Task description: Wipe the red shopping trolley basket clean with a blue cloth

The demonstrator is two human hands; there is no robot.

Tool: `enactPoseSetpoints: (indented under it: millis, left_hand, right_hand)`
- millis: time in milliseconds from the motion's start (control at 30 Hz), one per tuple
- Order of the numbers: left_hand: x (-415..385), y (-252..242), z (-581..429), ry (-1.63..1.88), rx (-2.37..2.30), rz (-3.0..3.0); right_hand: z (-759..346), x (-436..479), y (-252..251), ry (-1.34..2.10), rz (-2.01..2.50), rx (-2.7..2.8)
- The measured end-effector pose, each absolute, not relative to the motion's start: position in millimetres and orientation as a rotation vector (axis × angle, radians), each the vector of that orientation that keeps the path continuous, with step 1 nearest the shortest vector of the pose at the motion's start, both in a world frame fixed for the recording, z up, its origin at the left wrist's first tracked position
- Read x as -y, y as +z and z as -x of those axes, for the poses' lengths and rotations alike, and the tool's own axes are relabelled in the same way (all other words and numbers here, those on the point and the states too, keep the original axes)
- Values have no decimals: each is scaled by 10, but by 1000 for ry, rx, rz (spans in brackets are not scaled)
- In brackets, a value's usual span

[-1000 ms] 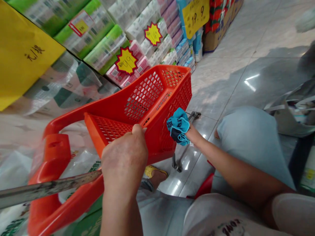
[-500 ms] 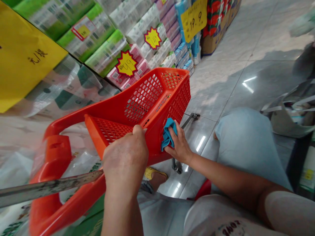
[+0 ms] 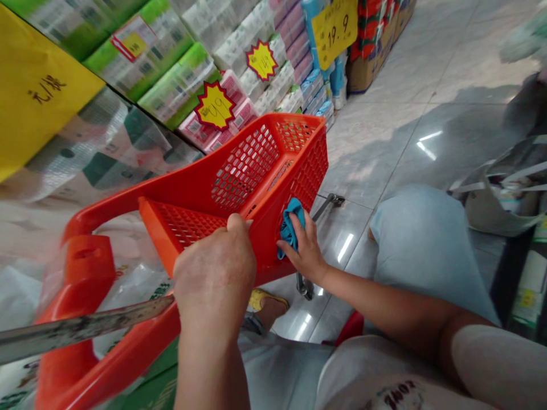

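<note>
A red plastic shopping cart (image 3: 200, 191) with perforated walls fills the middle of the view, tilted on its side relative to me. My left hand (image 3: 216, 262) is closed over the near rim of its basket, thumb on top; its other fingers are mostly hidden. Against the outer near wall, my right hand (image 3: 306, 245) presses a crumpled blue cloth (image 3: 291, 228), its fingers bent over the fabric. A worn metal bar (image 3: 85, 329) runs from the left edge to beside my left wrist. The cart's metal leg and caster (image 3: 334, 200) show beyond the cloth.
Stacked tissue packs (image 3: 177, 85) with yellow price signs (image 3: 216, 106) line the far side. Cardboard boxes (image 3: 363, 74) stand farther along. On the right are my bent knee (image 3: 423, 250) and a pale bag (image 3: 498, 208). Grey tile floor (image 3: 393, 125) lies between. A yellow shoe (image 3: 267, 300) shows below the cart.
The whole view has shifted slightly, so the cart and shelves sit a little farther left. My right hand and the cloth remain on the cart wall, the fingers slightly rearranged. My left hand keeps its hold.
</note>
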State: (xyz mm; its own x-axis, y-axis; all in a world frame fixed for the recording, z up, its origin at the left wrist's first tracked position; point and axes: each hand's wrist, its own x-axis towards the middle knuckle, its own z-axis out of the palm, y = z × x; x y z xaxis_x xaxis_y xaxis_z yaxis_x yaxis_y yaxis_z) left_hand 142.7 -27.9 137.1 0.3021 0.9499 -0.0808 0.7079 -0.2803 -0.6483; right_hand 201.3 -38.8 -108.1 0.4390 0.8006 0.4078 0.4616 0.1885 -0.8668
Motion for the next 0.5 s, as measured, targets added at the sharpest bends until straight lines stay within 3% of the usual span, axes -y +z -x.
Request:
enactPoseSetpoints:
  millis: [233, 400, 500]
  left_hand:
    - [302, 1394, -1478, 675, 1488, 2031]
    - [284, 1386, -1461, 696, 1512, 2052]
    - [289, 1384, -1459, 662, 1509, 2041]
  right_hand:
    - [-2250, 203, -1251, 307, 1470, 823]
    - [-1933, 620, -1226, 583, 1251, 1166]
    - [-1971, 531, -1333, 627, 1396, 856]
